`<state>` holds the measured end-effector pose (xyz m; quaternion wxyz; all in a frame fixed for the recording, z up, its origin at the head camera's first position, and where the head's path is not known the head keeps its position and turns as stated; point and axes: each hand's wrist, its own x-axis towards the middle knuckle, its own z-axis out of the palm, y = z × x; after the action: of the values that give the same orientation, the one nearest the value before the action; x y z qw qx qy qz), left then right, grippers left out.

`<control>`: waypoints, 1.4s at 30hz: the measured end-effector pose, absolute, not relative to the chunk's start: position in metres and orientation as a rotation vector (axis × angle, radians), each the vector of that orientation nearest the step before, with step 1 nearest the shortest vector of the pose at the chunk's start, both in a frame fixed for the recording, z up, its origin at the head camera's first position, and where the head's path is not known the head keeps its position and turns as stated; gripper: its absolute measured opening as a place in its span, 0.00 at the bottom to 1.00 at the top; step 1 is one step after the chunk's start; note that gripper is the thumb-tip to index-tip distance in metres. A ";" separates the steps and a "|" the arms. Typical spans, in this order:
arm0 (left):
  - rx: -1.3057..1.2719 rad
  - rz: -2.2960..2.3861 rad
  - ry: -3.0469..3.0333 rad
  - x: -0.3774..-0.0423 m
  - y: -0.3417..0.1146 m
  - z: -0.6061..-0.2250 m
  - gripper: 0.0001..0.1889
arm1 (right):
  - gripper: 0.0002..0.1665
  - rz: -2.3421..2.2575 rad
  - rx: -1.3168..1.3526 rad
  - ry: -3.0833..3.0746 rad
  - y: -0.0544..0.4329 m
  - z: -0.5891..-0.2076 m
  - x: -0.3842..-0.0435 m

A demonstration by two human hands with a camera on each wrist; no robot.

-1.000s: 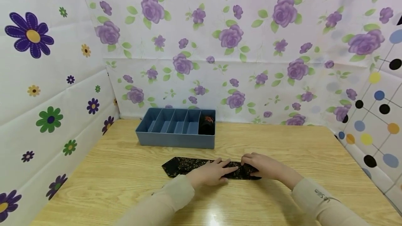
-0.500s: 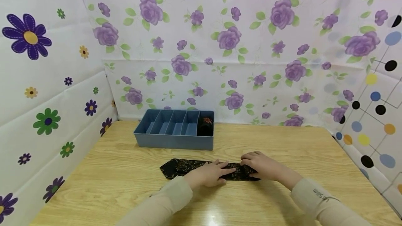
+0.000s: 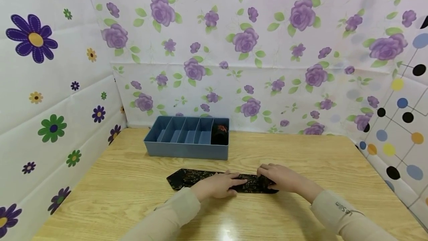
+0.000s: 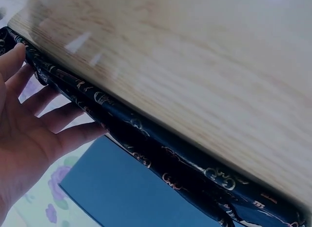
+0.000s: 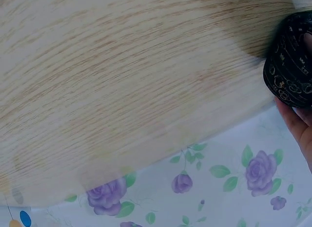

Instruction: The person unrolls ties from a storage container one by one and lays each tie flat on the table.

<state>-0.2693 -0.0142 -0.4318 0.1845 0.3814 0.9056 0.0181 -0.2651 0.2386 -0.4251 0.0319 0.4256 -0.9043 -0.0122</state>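
A black necktie [image 3: 197,176] with a gold pattern lies lengthwise across the wooden table, its pointed tip to the left. My left hand [image 3: 215,186] rests on the middle of it with fingers spread. In the left wrist view, those fingertips touch the edge of the layered tie [image 4: 146,134]. At the tie's right end, my right hand [image 3: 279,177] curls its fingers and thumb around a bundled part. The right wrist view shows this rounded, wound end [image 5: 290,66] at the right border, with fingers [image 5: 295,122] against it; most of that hand is out of frame there.
Behind the tie stands a blue divided box [image 3: 187,150]. Its rightmost compartment holds a dark rolled item [image 3: 219,135] with a red motif; the other compartments show bare floors. Flowered cloth [image 3: 207,44] hangs along the back edge of the table [image 3: 117,196].
The tie's pointed tip has slid a little to the left, and my left hand has shifted left with it. My right hand stays at nearly the same spot on the bundled end.
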 end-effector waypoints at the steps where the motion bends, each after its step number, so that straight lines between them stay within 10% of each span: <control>1: 1.075 0.056 2.556 -0.269 -0.016 -0.432 0.29 | 0.25 -0.044 1.320 -2.769 0.239 -0.426 -0.265; 42: 1.075 0.173 2.558 -0.270 -0.048 -0.437 0.32 | 0.23 -0.074 1.335 -2.711 0.242 -0.432 -0.264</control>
<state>-0.2700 -0.0478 -0.4373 0.1795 0.3804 0.9051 0.0613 -0.2641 0.2420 -0.4324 0.0591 0.4410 -0.8953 -0.0243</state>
